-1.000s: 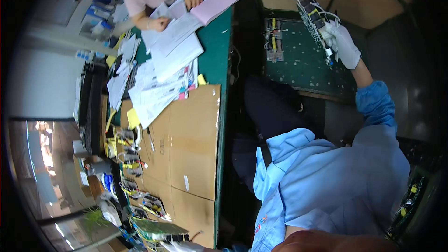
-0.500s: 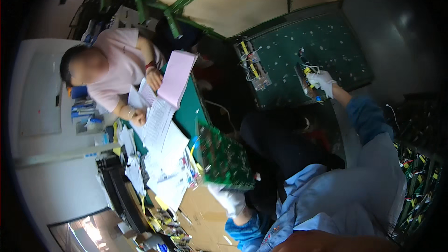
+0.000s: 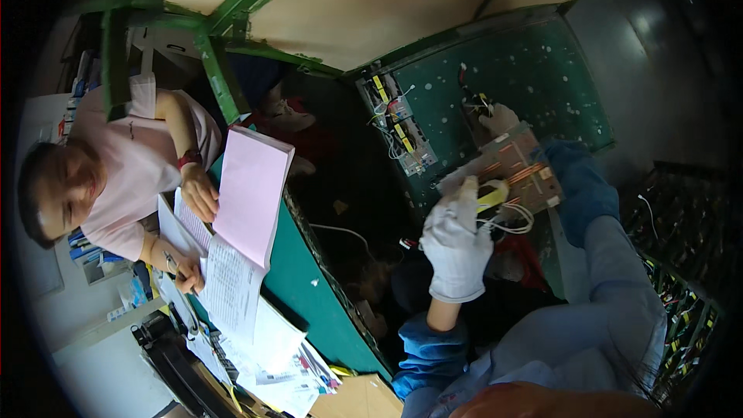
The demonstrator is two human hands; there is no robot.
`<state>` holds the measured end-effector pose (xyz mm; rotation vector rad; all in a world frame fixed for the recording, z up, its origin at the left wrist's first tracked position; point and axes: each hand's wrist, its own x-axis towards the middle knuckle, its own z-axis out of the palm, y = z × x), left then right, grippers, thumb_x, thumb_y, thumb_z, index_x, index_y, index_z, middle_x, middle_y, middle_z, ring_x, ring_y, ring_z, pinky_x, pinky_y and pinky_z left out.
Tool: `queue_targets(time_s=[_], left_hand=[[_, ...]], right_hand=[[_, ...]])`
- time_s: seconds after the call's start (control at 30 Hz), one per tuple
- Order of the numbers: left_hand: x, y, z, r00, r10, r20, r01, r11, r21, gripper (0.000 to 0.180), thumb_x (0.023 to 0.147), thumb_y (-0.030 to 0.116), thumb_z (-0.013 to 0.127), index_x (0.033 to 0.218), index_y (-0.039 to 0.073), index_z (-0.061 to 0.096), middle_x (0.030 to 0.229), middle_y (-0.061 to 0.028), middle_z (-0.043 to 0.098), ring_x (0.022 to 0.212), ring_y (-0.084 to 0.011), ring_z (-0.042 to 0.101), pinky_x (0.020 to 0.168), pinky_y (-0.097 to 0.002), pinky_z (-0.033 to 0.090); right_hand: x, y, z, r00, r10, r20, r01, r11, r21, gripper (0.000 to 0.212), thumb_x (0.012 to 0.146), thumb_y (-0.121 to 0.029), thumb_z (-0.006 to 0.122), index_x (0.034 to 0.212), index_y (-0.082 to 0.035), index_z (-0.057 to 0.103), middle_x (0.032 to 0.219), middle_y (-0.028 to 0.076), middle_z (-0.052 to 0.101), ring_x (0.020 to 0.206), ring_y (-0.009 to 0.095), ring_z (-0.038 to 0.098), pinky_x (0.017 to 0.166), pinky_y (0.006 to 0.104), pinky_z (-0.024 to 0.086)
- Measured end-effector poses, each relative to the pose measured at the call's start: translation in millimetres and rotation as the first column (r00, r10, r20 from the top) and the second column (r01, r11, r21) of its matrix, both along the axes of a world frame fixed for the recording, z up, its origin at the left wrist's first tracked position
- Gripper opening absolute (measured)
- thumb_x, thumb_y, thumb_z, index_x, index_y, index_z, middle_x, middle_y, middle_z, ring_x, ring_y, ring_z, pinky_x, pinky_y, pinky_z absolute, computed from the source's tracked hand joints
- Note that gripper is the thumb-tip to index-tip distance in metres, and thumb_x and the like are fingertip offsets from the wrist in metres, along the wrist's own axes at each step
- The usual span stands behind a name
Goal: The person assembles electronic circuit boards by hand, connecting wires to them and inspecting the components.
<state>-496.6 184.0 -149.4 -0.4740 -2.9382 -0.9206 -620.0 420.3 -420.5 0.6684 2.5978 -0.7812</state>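
Observation:
My left hand, in a white glove, grips the near edge of a circuit board with copper-coloured strips on its face. A yellow part and looped white wires hang at the board's near side. Behind that board, my gloved right hand is partly covered; its fingers curl at a second circuit board with dark and yellow parts, lying on the green worktop. The held board hides most of the right palm and wrist.
More boards with yellow parts and white wires lie along the worktop's left edge. At left, a person writes among papers and a pink pad on a green table. A rack of boards stands at right.
My left hand has moved up and right from beside the paper-covered table to near my right hand. A green face showed on its board before; a copper-striped one shows now. The view has shifted.

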Motion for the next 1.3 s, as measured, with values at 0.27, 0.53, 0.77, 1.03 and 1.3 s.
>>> queue_targets(time_s=[0.27, 0.53, 0.77, 1.03, 1.3], left_hand=[[-43, 2, -46, 1.0, 0.028, -0.005, -0.028, 0.999, 0.023, 0.059, 0.061, 0.004, 0.069, 0.12, 0.004, 0.06, 0.102, -0.0176, 0.065, 0.094, -0.0332, 0.064, 0.081, -0.0414, 0.053], [-47, -28, -102, 0.841, 0.511, 0.178, -0.536, 0.741, 0.405, 0.044, 0.078, 0.019, 0.075, 0.116, 0.003, 0.062, 0.103, -0.0153, 0.067, 0.09, -0.0304, 0.065, 0.08, -0.0382, 0.052], [-52, -47, -94, 0.676, 0.687, 0.266, -0.708, 0.506, 0.492, 0.039, 0.088, 0.018, 0.07, 0.115, -0.007, 0.059, 0.105, -0.0145, 0.066, 0.092, -0.0215, 0.062, 0.082, -0.0345, 0.049], [-47, -74, -99, 0.623, 0.668, 0.407, -0.769, 0.427, 0.475, 0.048, 0.092, 0.02, 0.066, 0.123, -0.013, 0.051, 0.117, -0.0178, 0.061, 0.103, -0.0218, 0.057, 0.092, -0.0344, 0.043], [-45, -67, -104, 0.621, 0.654, 0.433, -0.763, 0.376, 0.526, 0.049, 0.093, 0.022, 0.065, 0.124, -0.013, 0.05, 0.118, -0.0173, 0.06, 0.103, -0.0202, 0.055, 0.092, -0.0333, 0.042]], right_hand=[[-52, 21, -71, 0.984, -0.117, -0.132, 0.139, 0.976, 0.17, 0.039, 0.086, -0.035, 0.058, 0.112, -0.006, 0.062, 0.107, 0.02, 0.065, 0.097, 0.04, 0.063, 0.082, 0.0474, 0.052], [-104, -122, -57, 0.741, 0.66, -0.128, -0.657, 0.751, 0.066, 0.037, 0.089, -0.013, 0.045, 0.124, -0.011, 0.057, 0.11, 0.018, 0.062, 0.092, 0.035, 0.065, 0.081, 0.0413, 0.054], [-133, -214, -82, 0.866, 0.486, -0.118, -0.497, 0.862, -0.099, 0.038, 0.085, -0.006, 0.05, 0.122, -0.001, 0.052, 0.111, 0.022, 0.063, 0.103, 0.035, 0.063, 0.084, 0.0434, 0.052], [-170, -223, -124, 0.904, 0.294, -0.309, -0.414, 0.783, -0.465, 0.023, 0.083, -0.013, 0.061, 0.103, -0.002, 0.059, 0.098, 0.018, 0.064, 0.091, 0.037, 0.062, 0.078, 0.0429, 0.051], [-177, -168, -66, 0.8, 0.599, 0.034, -0.598, 0.801, -0.045, 0.029, 0.078, -0.022, 0.066, 0.098, 0.0, 0.066, 0.099, 0.019, 0.067, 0.084, 0.037, 0.066, 0.073, 0.0435, 0.055]])
